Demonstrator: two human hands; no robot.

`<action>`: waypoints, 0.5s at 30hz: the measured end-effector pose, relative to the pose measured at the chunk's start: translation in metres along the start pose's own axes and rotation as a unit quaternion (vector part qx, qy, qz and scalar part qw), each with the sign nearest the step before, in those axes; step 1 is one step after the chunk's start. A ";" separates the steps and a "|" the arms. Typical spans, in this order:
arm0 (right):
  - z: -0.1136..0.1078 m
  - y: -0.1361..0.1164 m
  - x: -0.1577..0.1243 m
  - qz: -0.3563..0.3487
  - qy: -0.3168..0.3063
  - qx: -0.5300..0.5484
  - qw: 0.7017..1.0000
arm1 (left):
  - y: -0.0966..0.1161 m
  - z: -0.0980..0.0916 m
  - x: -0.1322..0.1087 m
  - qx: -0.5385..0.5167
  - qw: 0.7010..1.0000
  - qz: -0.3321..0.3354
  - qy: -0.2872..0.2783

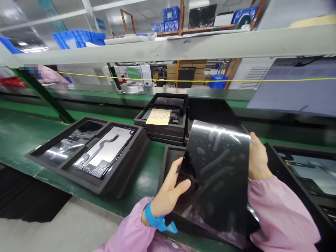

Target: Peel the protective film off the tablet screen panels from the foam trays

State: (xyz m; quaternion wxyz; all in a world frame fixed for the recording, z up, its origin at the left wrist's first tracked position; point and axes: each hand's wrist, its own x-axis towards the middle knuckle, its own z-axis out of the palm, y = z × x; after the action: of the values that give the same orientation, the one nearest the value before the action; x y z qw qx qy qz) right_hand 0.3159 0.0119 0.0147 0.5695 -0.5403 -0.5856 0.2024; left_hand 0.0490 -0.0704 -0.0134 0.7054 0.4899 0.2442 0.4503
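I hold a glossy black panel (pixel 217 175) upright and tilted towards me, above an open black tray (pixel 168 157). My left hand (pixel 168 192), with a blue wrist strap, grips the panel's left edge, thumb on its face. At the panel's right edge near the top corner, my right hand (pixel 258 159) is closed on it. Both sleeves are pink.
A black two-slot tray (pixel 89 154) with a screen part lies at left on the green belt (pixel 21 136). A stack of black trays (pixel 164 120) with a perforated card stands behind. Another tray (pixel 304 171) sits at right. A person in pink (pixel 49 74) works far left. Blue bins (pixel 78 37) rest on the shelf above.
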 end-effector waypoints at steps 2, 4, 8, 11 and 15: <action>-0.015 -0.003 -0.005 0.027 0.026 -0.029 0.999 | 0.003 0.005 0.001 0.010 1.000 0.005 0.021; -0.018 -0.011 -0.010 0.041 0.073 -0.086 0.993 | 0.003 0.011 0.002 0.010 0.999 0.004 0.032; -0.009 -0.032 -0.024 0.017 0.164 -0.229 0.959 | 0.004 0.020 -0.003 -0.025 0.999 -0.015 0.039; 0.000 -0.048 -0.041 -0.039 0.179 -0.217 0.959 | 0.009 0.023 -0.013 -0.054 0.997 -0.037 0.044; -0.004 -0.056 -0.067 -0.056 0.094 0.018 0.994 | 0.020 0.023 -0.026 -0.095 0.993 -0.041 0.054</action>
State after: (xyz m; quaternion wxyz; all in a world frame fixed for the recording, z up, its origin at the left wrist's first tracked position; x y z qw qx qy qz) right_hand 0.2814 -0.0659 0.0331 0.6424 -0.5129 -0.5547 0.1289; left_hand 0.0466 -0.1013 0.0114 0.7521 0.3854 0.2581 0.4682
